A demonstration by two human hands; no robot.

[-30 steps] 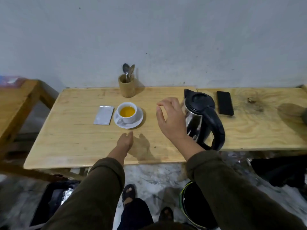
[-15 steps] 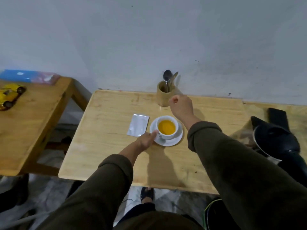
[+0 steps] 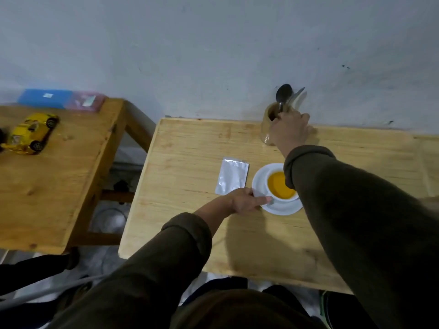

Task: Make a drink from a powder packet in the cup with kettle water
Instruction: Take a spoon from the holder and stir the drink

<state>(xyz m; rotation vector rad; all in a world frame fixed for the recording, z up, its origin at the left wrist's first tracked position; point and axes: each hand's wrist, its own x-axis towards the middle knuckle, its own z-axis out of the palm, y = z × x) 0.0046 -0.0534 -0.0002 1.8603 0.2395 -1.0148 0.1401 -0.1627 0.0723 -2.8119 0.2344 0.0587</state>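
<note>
On a pale wooden table (image 3: 194,162) against a grey wall, seen from the head camera looking down, a white cup (image 3: 281,186) of orange drink sits on a white saucer (image 3: 282,207). The left hand (image 3: 244,201) rests at the saucer's near-left edge, fingers (image 3: 262,200) stretched forward and touching the rim and the cup's side; whether they grip anything I cannot tell. A silver powder packet (image 3: 232,176) lies flat just left of the saucer. The right hand (image 3: 291,131) reaches to the back of the table, its fingers curled at a wooden holder (image 3: 269,125); a spoon (image 3: 283,95) stands up from it just above the fingers, but whether they pinch the spoon's stem is hidden. The right sleeve (image 3: 344,198) crosses over part of the cup. The kettle is out of frame. On a second wooden table (image 3: 47,198) to the left sit a yellow toy car (image 3: 32,132) and a blue box (image 3: 45,98).
</note>
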